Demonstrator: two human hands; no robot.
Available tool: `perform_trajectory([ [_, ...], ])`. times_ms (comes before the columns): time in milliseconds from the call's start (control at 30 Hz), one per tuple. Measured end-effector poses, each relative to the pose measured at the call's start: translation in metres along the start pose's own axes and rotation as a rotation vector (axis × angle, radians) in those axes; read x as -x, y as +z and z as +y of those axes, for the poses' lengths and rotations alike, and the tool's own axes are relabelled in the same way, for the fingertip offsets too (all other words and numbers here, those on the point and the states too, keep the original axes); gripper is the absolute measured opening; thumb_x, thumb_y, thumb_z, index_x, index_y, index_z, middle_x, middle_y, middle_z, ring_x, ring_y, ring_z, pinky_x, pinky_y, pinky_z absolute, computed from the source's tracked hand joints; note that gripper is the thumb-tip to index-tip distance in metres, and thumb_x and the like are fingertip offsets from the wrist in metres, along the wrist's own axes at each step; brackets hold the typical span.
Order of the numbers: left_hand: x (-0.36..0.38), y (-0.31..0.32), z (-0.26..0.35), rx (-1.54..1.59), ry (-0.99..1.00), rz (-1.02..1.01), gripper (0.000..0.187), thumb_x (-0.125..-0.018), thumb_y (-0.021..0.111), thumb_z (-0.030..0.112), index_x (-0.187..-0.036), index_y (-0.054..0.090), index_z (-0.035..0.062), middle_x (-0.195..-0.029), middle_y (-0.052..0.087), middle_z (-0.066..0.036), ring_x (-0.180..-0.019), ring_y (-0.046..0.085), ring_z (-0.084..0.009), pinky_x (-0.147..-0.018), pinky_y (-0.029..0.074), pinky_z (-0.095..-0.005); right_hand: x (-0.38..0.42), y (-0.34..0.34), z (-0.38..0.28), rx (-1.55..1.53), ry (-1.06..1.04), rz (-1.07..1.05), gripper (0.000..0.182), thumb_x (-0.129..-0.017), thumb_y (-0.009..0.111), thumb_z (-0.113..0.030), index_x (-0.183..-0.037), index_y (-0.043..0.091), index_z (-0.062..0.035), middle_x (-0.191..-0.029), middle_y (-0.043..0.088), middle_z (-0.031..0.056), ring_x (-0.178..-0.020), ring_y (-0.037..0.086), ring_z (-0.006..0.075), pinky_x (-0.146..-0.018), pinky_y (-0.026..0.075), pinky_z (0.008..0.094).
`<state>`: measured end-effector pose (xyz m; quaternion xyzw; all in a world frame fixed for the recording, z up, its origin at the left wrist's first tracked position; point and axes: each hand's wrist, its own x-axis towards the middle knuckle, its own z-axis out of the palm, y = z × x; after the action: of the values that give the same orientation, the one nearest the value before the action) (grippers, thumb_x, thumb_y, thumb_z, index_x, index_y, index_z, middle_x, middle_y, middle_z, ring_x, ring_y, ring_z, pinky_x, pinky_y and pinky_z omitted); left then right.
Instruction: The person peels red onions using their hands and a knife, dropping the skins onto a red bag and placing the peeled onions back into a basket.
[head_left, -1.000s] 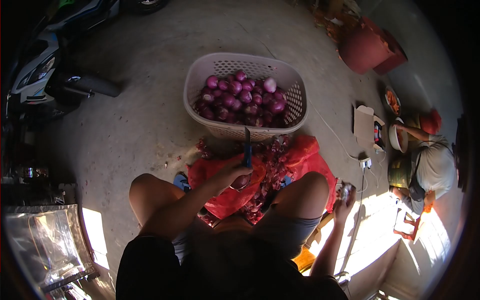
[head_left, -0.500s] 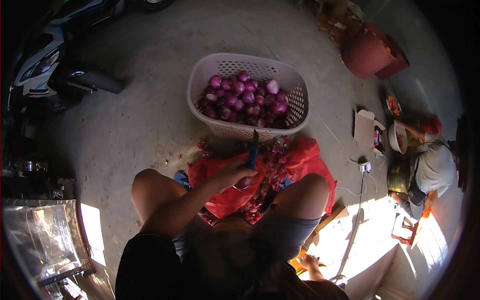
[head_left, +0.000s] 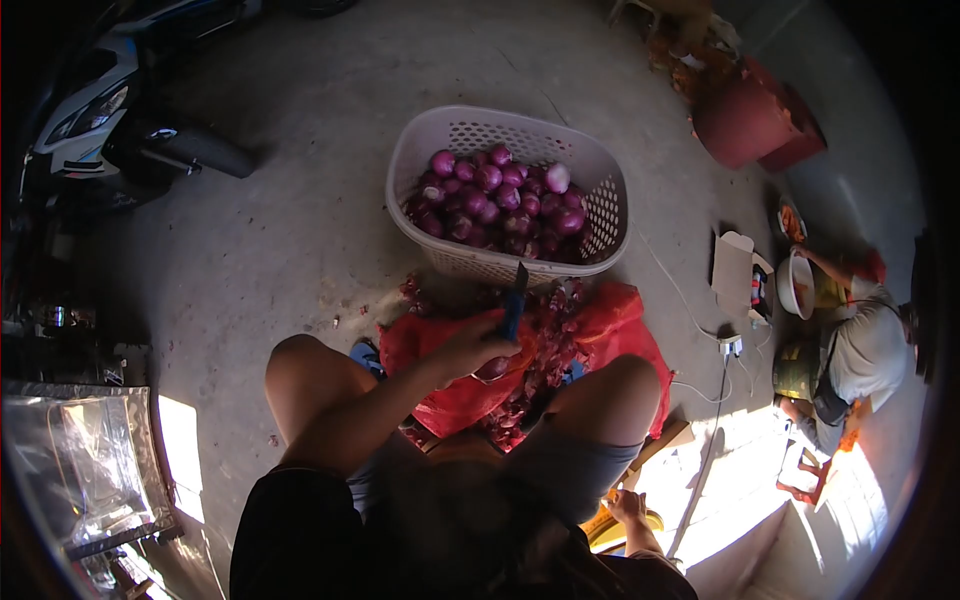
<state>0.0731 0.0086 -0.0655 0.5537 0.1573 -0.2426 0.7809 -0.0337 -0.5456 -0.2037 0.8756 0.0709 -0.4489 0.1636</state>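
My left hand (head_left: 480, 348) is closed round the blue handle of a knife (head_left: 515, 305), its dark blade pointing up and away. A purple onion (head_left: 492, 369) shows at the underside of the same hand. Below it lie a red mesh bag (head_left: 450, 401) and loose onion skins (head_left: 540, 362), between my knees. At the lower right, my right hand (head_left: 628, 506) is held low beside a yellow container (head_left: 604, 528), fingers apart, with nothing visible in them. A pale perforated basket (head_left: 500, 262) full of purple onions (head_left: 500, 200) stands just in front.
A co-worker in a grey shirt (head_left: 868, 345) sits at the right beside a white bowl (head_left: 796, 284). Nearby are an open cardboard box (head_left: 733, 270) and a power strip with cables (head_left: 731, 346). Red tubs (head_left: 745, 115) stand upper right, a motorcycle (head_left: 95, 125) upper left.
My right hand has moved slightly up and right at the yellow container. My left hand still holds the knife and onion. The view has shifted a little.
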Motion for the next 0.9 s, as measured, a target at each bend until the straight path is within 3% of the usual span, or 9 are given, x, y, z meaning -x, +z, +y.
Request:
perform_trajectory([
  [200, 0.002, -0.002, 0.001, -0.010, -0.006, 0.017, 0.037, -0.081, 0.064, 0.020, -0.112, 0.051, 0.0040, -0.099, 0.057, -0.004, -0.093, 0.054, -0.0117, -0.086, 0.042, -0.0270, -0.036, -0.038, 0.008, -0.046, -0.015, 0.113, 0.041, -0.076, 0.061, -0.046, -0.096, 0.064, -0.0099, -0.086, 0.067, 0.0097, -0.087, 0.062, 0.0245, -0.083, 0.039, 0.0397],
  [267, 0.003, -0.002, -0.001, 0.016, 0.033, 0.023, 0.032, -0.081, 0.064, 0.022, -0.107, 0.053, 0.0061, -0.084, 0.054, 0.000, -0.077, 0.051, -0.0078, -0.071, 0.041, -0.0238, -0.057, -0.042, 0.015, -0.023, 0.025, 0.176, 0.032, -0.072, 0.066, -0.039, -0.092, 0.063, -0.0147, -0.086, 0.067, 0.0049, -0.087, 0.062, 0.0239, -0.081, 0.042, 0.0394],
  [300, 0.003, -0.002, -0.002, 0.028, 0.049, 0.023, 0.030, -0.081, 0.064, 0.022, -0.105, 0.054, 0.0071, -0.077, 0.052, 0.002, -0.069, 0.050, -0.0058, -0.063, 0.041, -0.0222, -0.062, -0.053, 0.014, -0.013, 0.010, 0.161, 0.034, -0.074, 0.062, -0.042, -0.094, 0.063, -0.0150, -0.087, 0.067, 0.0070, -0.086, 0.063, 0.0244, -0.080, 0.042, 0.0390],
  [400, 0.005, 0.000, 0.002, 0.046, 0.070, 0.016, 0.035, -0.081, 0.064, 0.022, -0.111, 0.053, 0.0069, -0.078, 0.052, 0.002, -0.071, 0.050, -0.0059, -0.065, 0.041, -0.0224, -0.060, -0.100, 0.003, 0.006, -0.010, 0.190, 0.033, -0.077, 0.055, -0.044, -0.090, 0.064, -0.0150, -0.088, 0.066, 0.0115, -0.087, 0.063, 0.0266, -0.079, 0.042, 0.0402],
  [500, 0.008, -0.002, 0.007, -0.014, 0.016, 0.021, 0.036, -0.081, 0.064, 0.021, -0.112, 0.052, 0.0050, -0.098, 0.057, -0.003, -0.093, 0.053, -0.0114, -0.086, 0.041, -0.0267, -0.069, -0.121, -0.001, -0.067, -0.015, 0.279, 0.028, -0.077, 0.055, -0.039, -0.086, 0.066, -0.0143, -0.087, 0.066, 0.0130, -0.086, 0.063, 0.0283, -0.078, 0.042, 0.0426],
  [600, 0.009, 0.000, 0.010, 0.000, 0.024, 0.030, 0.034, -0.082, 0.064, 0.020, -0.111, 0.053, 0.0048, -0.097, 0.057, -0.003, -0.093, 0.053, -0.0113, -0.086, 0.041, -0.0267, -0.076, -0.134, 0.001, -0.066, -0.044, 0.336, 0.024, -0.077, 0.055, -0.033, -0.085, 0.066, -0.0136, -0.084, 0.066, 0.0145, -0.083, 0.063, 0.0304, -0.075, 0.045, 0.0429],
  [700, 0.008, -0.003, 0.007, 0.024, 0.015, 0.042, 0.032, -0.082, 0.063, 0.020, -0.109, 0.054, 0.0049, -0.098, 0.057, -0.004, -0.093, 0.053, -0.0113, -0.086, 0.041, -0.0266, -0.103, -0.127, 0.013, 0.006, -0.017, 0.297, 0.027, -0.074, 0.062, -0.037, -0.085, 0.061, -0.0118, -0.078, 0.065, 0.0105, -0.077, 0.063, 0.0291, -0.070, 0.046, 0.0438],
  [900, 0.005, -0.004, 0.005, 0.016, 0.011, 0.033, 0.029, -0.083, 0.063, 0.020, -0.106, 0.055, 0.0047, -0.100, 0.058, -0.005, -0.096, 0.054, -0.0115, -0.087, 0.040, -0.0264, -0.115, -0.130, 0.022, -0.076, 0.015, 0.418, 0.031, -0.072, 0.064, -0.040, -0.082, 0.062, -0.0103, -0.078, 0.063, 0.0164, -0.077, 0.062, 0.0339, -0.070, 0.048, 0.0441],
])
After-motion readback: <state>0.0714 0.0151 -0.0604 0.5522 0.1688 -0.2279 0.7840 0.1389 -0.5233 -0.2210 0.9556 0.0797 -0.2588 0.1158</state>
